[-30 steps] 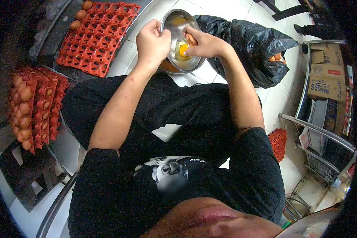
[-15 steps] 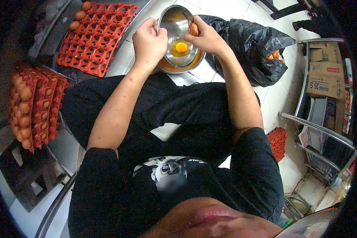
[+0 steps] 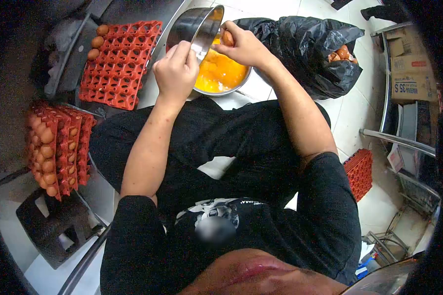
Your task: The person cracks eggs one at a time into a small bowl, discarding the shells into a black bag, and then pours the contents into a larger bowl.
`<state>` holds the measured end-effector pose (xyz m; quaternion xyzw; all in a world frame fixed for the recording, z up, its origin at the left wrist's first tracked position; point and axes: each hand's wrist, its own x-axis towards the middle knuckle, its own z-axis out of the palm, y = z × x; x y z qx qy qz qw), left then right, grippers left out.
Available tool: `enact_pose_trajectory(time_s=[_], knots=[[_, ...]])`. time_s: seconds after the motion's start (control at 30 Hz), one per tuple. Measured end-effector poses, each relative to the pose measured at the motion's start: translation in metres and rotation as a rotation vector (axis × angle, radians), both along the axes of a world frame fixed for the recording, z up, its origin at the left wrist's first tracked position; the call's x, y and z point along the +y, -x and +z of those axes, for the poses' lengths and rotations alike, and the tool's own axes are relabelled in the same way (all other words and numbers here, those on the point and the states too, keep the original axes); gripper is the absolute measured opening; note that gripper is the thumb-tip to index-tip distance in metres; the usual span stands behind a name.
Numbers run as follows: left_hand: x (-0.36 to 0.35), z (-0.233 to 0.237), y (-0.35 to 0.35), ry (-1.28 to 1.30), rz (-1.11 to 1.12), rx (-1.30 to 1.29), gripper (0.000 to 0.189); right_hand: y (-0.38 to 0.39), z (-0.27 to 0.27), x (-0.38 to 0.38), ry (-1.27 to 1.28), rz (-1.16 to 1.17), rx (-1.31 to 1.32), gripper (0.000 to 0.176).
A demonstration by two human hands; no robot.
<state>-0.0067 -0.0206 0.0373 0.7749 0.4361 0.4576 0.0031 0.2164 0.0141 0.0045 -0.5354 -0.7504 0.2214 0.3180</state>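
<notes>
The dark rim of the lens cuts off the far left edge of the view, and the black objects low on that side are too dim to name. Beside them a stack of red trays (image 3: 59,147) stands on its side. Brown eggs (image 3: 47,135) show along its outer face, but how many lie deeper in cannot be seen.

Further back a flat red tray (image 3: 120,69) lies on a dark surface. Three eggs (image 3: 97,42) sit in its far left cells and the other cells are bare.

The left hand (image 3: 174,73) has its fingers closed around the rim of a small steel bowl (image 3: 194,27). The bowl is tipped steeply, with its inside mostly turned away from the camera. Below it a large bowl (image 3: 230,91) stands on the tiled floor (image 3: 349,118). The hand and the person's knee partly cover it, and it holds a pool of yellow yolks (image 3: 219,73).

The right hand (image 3: 246,49) pinches an eggshell (image 3: 227,38) in its fingertips just above the large bowl's far edge. Whether the shell is whole or a half is hard to tell.

To the right an open black bag (image 3: 305,54) holds broken shells (image 3: 340,53). Past it is a cardboard box (image 3: 411,83), partly cut off, and more red trays (image 3: 359,172) lie on the floor behind the person's right elbow.
</notes>
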Motion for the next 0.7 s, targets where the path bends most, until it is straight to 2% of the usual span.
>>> enact_pose_trajectory(time_s=[0.13, 0.17, 0.23, 0.3, 0.37, 0.43, 0.5, 0.57, 0.63, 0.7], knots=[[0.009, -0.009, 0.004, -0.052, -0.008, -0.04, 0.005, 0.008, 0.004, -0.003, -0.221, -0.034, 0.016, 0.043], [0.01, -0.01, 0.006, -0.057, -0.024, -0.034, 0.005, 0.012, 0.004, -0.007, -0.183, -0.029, 0.057, 0.043], [0.009, -0.004, 0.006, 0.143, 0.067, -0.202, 0.005, 0.016, -0.003, -0.013, -0.122, 0.032, -0.016, 0.045], [0.013, -0.001, 0.004, 0.161, 0.054, -0.295, 0.008, 0.016, -0.008, -0.013, -0.163, -0.001, -0.014, 0.046], [0.018, -0.002, 0.008, 0.203, 0.064, -0.425, 0.01, 0.016, -0.016, -0.012, -0.163, -0.188, 0.095, 0.047], [0.021, -0.001, 0.012, 0.22, 0.047, -0.492, 0.01, 0.014, -0.023, -0.018, -0.066, -0.201, 0.037, 0.045], [0.029, -0.004, 0.017, 0.377, 0.035, -0.683, 0.007, 0.008, -0.019, -0.018, 0.006, -0.246, 0.097, 0.043], [0.031, -0.001, 0.018, 0.446, 0.114, -0.708, 0.003, 0.0, -0.019, -0.009, -0.001, -0.275, 0.232, 0.038], [0.037, -0.007, 0.017, 0.474, 0.056, -0.824, 0.002, -0.007, -0.001, -0.008, -0.1, -0.32, 0.363, 0.031], [0.048, -0.03, 0.018, 0.474, 0.025, -0.9, 0.001, -0.027, 0.038, -0.018, -0.274, -0.461, 0.254, 0.029]])
